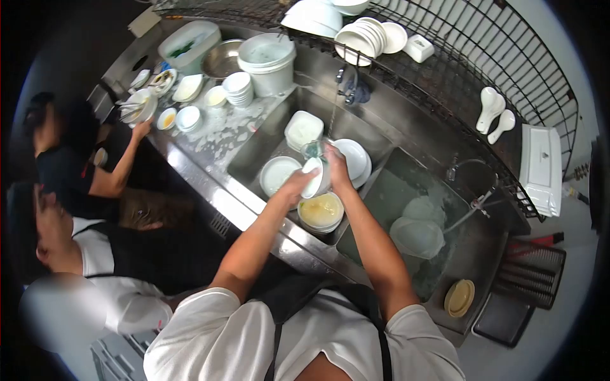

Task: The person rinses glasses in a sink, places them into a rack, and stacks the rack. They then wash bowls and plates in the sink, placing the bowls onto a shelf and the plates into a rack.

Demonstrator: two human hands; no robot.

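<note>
1. Bowl (313, 178) first: a small white one, held over the left sink (254, 155), right under the thin stream from the tap (346, 86), so the water runs into it.
2. Left hand (297, 185) has its grip closed on the bowl's near rim, cupping it from below and tilting it toward the stream.
3. Right hand (335, 166) is at the far rim; its grip is closed, and something pale green, perhaps a sponge (312, 150), shows just above the bowl. I cannot tell for certain whether the fingers hold it.
4. Below the hands sits a bowl of yellowish liquid (321, 211), placed to catch the drips.
5. Plates (278, 174) and a square tub (303, 129) lie in the same sink, within reach.
6. The right basin (470, 254) holds soapy water with dishes soaking (417, 236).
7. Clean plates stand on edge in the rack (372, 38) above to drain.
8. At the left, another person's hand (141, 129) reaches to the dishes on the wet counter (219, 136).
</note>
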